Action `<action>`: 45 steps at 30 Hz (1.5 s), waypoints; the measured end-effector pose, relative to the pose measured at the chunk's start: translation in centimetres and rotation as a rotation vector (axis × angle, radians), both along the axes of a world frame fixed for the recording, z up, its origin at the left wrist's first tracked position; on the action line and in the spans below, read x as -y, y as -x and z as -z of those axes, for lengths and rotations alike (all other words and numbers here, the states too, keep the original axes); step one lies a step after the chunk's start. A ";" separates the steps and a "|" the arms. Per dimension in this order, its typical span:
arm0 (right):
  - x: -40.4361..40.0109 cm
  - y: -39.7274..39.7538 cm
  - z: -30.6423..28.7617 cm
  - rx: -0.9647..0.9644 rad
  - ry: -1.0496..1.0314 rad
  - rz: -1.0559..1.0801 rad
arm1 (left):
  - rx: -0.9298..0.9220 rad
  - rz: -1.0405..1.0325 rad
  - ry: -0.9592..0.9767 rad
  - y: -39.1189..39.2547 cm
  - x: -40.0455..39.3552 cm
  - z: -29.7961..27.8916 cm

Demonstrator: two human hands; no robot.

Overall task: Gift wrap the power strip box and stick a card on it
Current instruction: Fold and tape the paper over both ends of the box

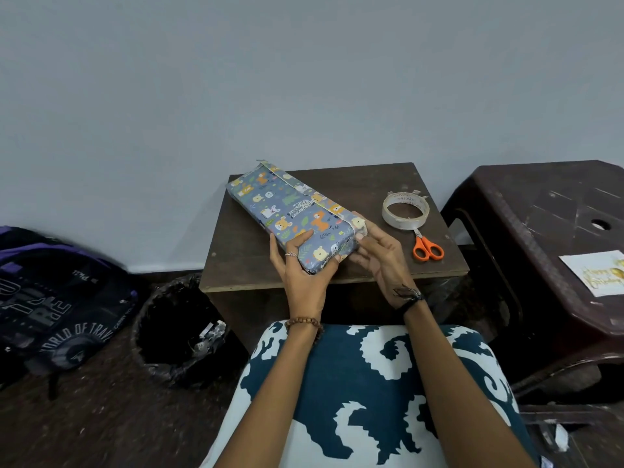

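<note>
The power strip box (pixel 287 211), covered in blue paper with cartoon animals, lies diagonally on a small dark wooden table (pixel 371 258). My left hand (pixel 300 268) grips its near end from the left and below. My right hand (pixel 374 251) presses a piece of clear tape on the folded paper at the near right corner. The far end flap sticks up a little. A white birthday card (pixel 596 273) with gold lettering lies on a dark plastic stool (pixel 540 214) at the right.
A roll of clear tape (pixel 405 211) and orange-handled scissors (pixel 427 248) lie on the table's right side. A black-lined waste bin (pixel 175 332) stands left of the table, a dark backpack (pixel 57 298) further left. A plain wall rises behind.
</note>
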State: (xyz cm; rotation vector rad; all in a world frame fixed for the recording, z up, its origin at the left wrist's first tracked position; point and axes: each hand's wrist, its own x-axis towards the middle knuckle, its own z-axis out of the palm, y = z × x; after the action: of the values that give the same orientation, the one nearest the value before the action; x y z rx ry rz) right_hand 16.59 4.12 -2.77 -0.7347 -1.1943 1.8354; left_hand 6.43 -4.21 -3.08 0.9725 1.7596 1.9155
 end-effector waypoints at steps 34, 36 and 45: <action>0.5 -1.9 -1.9 0.015 -0.027 0.171 | 0.465 0.277 0.070 5.3 -2.6 -6.4; 0.5 -2.3 -2.4 0.049 -0.146 0.140 | 0.455 0.264 0.073 7.2 -4.3 -9.3; -1.4 -1.8 -7.2 0.353 -0.455 0.055 | 0.035 0.390 -0.033 8.2 -7.3 -15.5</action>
State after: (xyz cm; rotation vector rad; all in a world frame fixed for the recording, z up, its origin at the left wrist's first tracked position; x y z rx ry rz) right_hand 18.40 5.53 4.46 -0.8330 -1.7256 1.3448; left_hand -1.80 3.06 12.39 1.1853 1.3977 1.7036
